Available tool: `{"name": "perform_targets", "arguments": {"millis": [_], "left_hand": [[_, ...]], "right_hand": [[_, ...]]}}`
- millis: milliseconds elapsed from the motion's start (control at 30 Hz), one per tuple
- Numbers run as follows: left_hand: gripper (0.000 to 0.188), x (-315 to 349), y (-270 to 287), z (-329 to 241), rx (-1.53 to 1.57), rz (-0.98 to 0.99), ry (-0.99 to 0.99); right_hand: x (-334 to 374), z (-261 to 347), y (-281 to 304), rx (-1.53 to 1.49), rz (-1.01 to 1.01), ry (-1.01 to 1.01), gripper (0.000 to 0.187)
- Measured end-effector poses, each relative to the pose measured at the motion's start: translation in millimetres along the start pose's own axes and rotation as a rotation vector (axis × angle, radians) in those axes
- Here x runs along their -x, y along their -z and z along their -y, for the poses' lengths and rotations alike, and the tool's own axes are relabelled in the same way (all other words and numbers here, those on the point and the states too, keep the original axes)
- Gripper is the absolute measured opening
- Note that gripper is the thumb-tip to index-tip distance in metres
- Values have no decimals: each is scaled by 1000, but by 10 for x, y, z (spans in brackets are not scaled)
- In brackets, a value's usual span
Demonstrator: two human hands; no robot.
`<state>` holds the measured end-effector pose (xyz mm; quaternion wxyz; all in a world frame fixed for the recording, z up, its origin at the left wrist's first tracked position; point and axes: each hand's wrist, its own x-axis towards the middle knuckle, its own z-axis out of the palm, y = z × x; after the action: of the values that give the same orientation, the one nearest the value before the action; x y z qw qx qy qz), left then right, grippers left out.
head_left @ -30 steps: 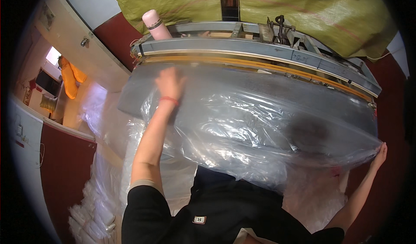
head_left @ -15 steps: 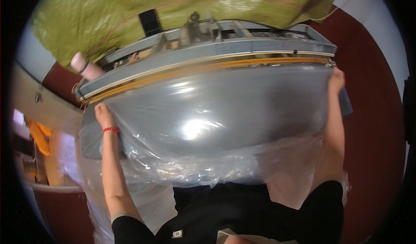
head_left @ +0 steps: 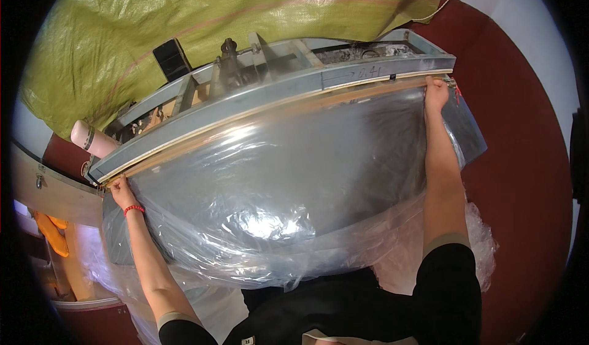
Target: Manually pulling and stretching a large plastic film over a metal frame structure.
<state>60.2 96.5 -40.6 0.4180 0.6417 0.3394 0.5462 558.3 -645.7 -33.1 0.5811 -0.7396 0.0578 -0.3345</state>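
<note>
A wide sheet of clear plastic film (head_left: 270,161) is stretched between my hands over a dark grey surface. My left hand (head_left: 123,191), with a red bead bracelet at the wrist, pinches its left corner close to the left end of a long orange strip (head_left: 257,113). At the strip's right end, my right hand (head_left: 437,93) grips the other corner with fingers closed. The film's far edge lies along the strip, under a long grey metal frame (head_left: 276,78) with a pale lower edge. Its near part hangs in shiny folds toward my body.
A pink bottle (head_left: 92,138) leans at the frame's left end, and a black phone (head_left: 172,60) rests behind it. A yellow-green woven sheet (head_left: 202,14) covers the back. Reddish-brown floor (head_left: 521,161) lies to the right. At left, an orange object (head_left: 52,234) shows beside a cabinet.
My left hand has come up to the orange strip, and the film's far edge now overlaps that strip. The view has turned, so the frame slants more, with its left end lower.
</note>
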Motion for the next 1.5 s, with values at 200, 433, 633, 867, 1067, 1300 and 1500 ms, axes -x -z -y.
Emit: {"name": "perform_targets", "arguments": {"millis": [200,433,633,867,1067,1300,1500], "left_hand": [[9,87,-18,-149,120,-89,136],[4,143,-11,-283,148,-94,189],[3,536,405,-844,51,388,19],[4,1465,396,-2045,228,582,84],[6,1749,852,-2342,205,604,29],[10,1851,1208,-2567,-247,732,-85],[11,2608,1550,-1727,-189,1287,307]], "right_hand": [[91,263,67,-114,-98,-133,15],[152,341,218,-154,178,-164,27],[341,789,816,67,174,19,27],[699,1450,1009,429,-152,687,28],[3223,3149,-244,-221,1028,841,37],[4287,3381,-443,-450,1847,239,12],[2858,2203,-199,-144,1095,52,13]]}}
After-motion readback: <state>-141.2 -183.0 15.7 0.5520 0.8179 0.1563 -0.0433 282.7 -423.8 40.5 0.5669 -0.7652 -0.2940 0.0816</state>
